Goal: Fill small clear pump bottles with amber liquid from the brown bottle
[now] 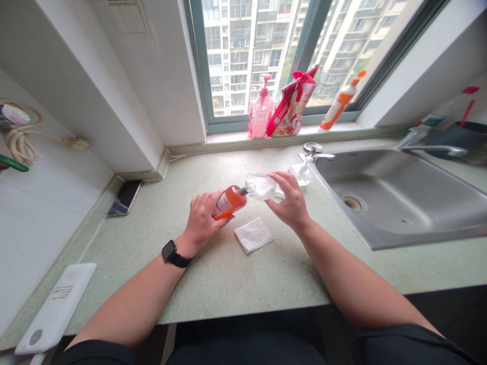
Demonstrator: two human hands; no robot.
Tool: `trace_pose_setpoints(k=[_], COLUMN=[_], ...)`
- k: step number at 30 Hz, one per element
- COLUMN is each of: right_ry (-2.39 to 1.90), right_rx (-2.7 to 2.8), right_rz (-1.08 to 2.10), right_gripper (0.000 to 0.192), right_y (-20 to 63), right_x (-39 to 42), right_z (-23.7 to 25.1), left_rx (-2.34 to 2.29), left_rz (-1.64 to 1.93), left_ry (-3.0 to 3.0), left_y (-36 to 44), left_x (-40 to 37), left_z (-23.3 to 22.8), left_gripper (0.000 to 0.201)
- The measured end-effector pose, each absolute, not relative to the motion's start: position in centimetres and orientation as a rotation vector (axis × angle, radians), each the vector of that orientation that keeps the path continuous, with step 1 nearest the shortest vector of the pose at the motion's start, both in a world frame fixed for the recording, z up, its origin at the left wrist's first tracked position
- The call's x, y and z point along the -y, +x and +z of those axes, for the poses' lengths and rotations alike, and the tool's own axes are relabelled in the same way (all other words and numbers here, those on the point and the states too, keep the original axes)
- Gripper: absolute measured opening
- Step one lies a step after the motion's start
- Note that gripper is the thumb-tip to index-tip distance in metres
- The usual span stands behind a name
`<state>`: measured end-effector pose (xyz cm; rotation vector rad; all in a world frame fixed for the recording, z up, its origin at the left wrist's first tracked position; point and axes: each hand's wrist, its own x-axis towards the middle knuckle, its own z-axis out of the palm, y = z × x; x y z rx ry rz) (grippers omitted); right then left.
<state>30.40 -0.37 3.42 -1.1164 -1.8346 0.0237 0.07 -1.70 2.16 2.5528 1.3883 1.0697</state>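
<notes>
My left hand (204,215) wraps round a bottle of orange-red liquid (233,199), tipped sideways with its black neck pointing right. A clear empty-looking bottle (261,186) is in my right hand (289,200), held between thumb and fingers and tilted so that its mouth meets the orange bottle's neck. Whether liquid passes between them I cannot tell. Below the two bottles a folded white tissue (253,235) lies on the counter. Just behind my right hand stands a clear pump top (305,170), partly hidden by the fingers.
A steel sink (365,203) is set into the green counter (205,284) at right. On the windowsill stand a pink pump bottle (261,111), a red bag (292,106) and an orange-white bottle (340,105). A phone (125,197) and a white flat device (57,306) lie at left.
</notes>
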Motion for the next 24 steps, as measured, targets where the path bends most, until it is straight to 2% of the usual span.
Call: trace_pose_setpoints(k=[24], right_ry=[-1.077], right_rx=[1.85], right_rz=[-0.075], right_gripper=[0.08], right_y=[30.39], right_x=[1.01], right_z=[4.34], left_rx=[-1.298], left_rz=[1.129], left_ry=[2.489], left_y=[0.51], left_x=[1.38], left_z=[1.48], left_gripper=[0.075])
